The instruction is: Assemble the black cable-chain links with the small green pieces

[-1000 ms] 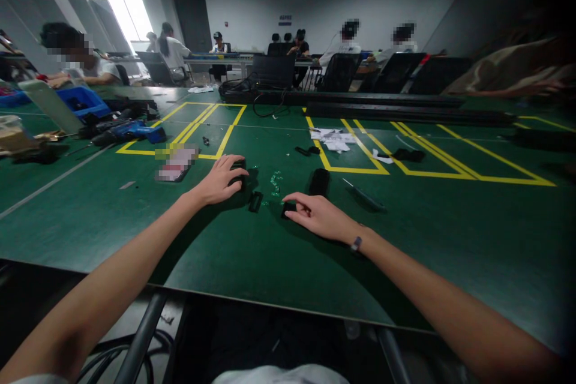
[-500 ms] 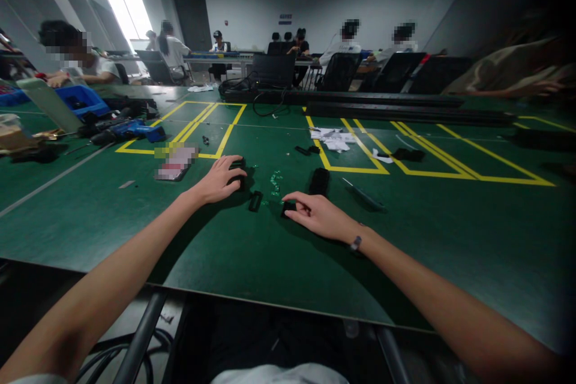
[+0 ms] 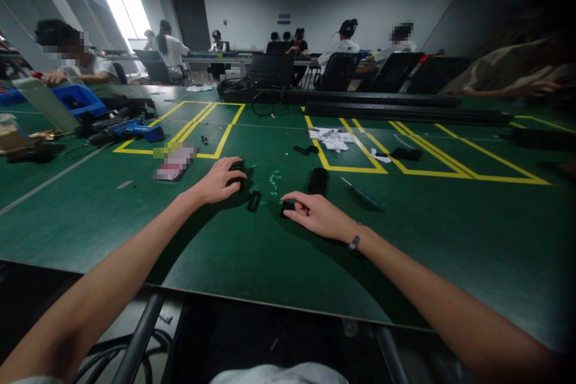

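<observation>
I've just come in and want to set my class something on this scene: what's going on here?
A person sits at a green table with both hands forward. The left hand is spread over a dark object, partly hidden; the right hand has its fingers at a small black piece, though a firm grip can't be confirmed. Between the hands lie a black frame-like piece and small shiny bits. A thin-tipped tool lies right of the right hand.

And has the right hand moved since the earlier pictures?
No, not visibly: the right hand keeps its place against the yellow tape on the green tabletop; both drift slightly leftward in the picture together.
</observation>
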The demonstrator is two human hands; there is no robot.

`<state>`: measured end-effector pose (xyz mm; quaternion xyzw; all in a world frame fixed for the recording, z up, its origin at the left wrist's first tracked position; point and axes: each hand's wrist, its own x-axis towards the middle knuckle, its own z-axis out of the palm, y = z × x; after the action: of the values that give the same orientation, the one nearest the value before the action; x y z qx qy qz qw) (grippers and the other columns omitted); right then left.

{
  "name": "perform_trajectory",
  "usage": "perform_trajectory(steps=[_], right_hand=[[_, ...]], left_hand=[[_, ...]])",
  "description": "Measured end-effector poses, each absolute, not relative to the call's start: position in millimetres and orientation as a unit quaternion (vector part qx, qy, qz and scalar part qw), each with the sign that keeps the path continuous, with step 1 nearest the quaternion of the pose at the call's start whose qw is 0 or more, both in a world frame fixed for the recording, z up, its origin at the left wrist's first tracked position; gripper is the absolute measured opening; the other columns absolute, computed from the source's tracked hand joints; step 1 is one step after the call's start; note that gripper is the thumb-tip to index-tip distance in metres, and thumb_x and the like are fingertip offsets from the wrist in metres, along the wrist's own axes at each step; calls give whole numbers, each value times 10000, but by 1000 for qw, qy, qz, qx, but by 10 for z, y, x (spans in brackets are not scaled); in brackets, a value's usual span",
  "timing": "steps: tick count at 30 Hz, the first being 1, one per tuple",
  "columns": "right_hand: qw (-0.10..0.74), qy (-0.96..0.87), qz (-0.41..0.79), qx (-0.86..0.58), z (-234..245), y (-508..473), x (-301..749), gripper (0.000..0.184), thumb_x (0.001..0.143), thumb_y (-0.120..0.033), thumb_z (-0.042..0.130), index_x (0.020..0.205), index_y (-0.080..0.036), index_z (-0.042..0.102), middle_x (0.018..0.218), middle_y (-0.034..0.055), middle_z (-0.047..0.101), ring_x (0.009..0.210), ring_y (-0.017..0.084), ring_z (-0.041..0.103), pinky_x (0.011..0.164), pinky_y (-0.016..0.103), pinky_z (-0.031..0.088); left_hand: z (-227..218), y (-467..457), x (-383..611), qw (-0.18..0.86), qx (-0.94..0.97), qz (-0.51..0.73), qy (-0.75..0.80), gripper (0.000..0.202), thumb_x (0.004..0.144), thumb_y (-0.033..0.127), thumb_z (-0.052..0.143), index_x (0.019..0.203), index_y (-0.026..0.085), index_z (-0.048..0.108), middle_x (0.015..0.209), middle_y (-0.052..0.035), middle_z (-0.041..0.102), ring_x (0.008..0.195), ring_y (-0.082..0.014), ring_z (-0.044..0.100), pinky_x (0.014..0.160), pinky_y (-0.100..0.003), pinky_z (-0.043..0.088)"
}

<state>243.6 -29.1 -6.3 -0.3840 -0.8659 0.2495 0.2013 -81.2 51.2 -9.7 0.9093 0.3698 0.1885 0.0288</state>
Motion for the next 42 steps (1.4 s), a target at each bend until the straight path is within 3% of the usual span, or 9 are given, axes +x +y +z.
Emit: perform_trajectory(steps=[9, 17, 22, 32, 42], right_hand=[[198, -864, 257, -386, -45, -297, 2432, 324, 997, -373, 549, 1261, -187, 570, 664, -44, 489, 587, 127, 485, 580, 247, 323], [201, -863, 257, -386, -62, -293, 2436, 332, 996, -384, 547, 1258, -183, 575, 657, -41, 491, 581, 130, 484, 579, 248, 322], [200, -864, 256, -385, -50, -296, 2442, 329, 997, -380, 549, 1260, -183, 573, 658, -45, 489, 582, 128, 485, 575, 248, 318], [197, -864, 254, -386, -42, -302, 2434, 332, 999, -384, 545, 1265, -188, 571, 661, -43, 487, 589, 132, 484, 587, 253, 330], [196, -862, 261, -388, -44, -301, 2443, 337, 998, -389, 542, 1268, -190, 571, 675, -36, 503, 589, 132, 490, 581, 251, 333]], left_hand=[[-49, 494, -838, 45, 905, 198, 373, 359, 905, 329, 514, 1222, 237, 653, 1499, -83, 369, 1389, -295, 353, 1183, -493, 285], [-19, 438, -897, 69, 891, 208, 398, 624, 830, 561, 641, 1362, 250, 543, 1492, -122, 368, 1388, -348, 357, 1164, -526, 305], [-47, 452, -905, 68, 889, 207, 403, 674, 813, 604, 649, 1372, 246, 529, 1488, -128, 374, 1382, -347, 365, 1164, -523, 300], [-58, 434, -863, 68, 910, 187, 364, 475, 853, 546, 626, 1242, 274, 639, 1514, -96, 345, 1422, -329, 317, 1179, -523, 283], [-52, 428, -871, 70, 912, 185, 358, 400, 884, 489, 602, 1212, 268, 667, 1518, -90, 342, 1423, -332, 312, 1174, -537, 289]])
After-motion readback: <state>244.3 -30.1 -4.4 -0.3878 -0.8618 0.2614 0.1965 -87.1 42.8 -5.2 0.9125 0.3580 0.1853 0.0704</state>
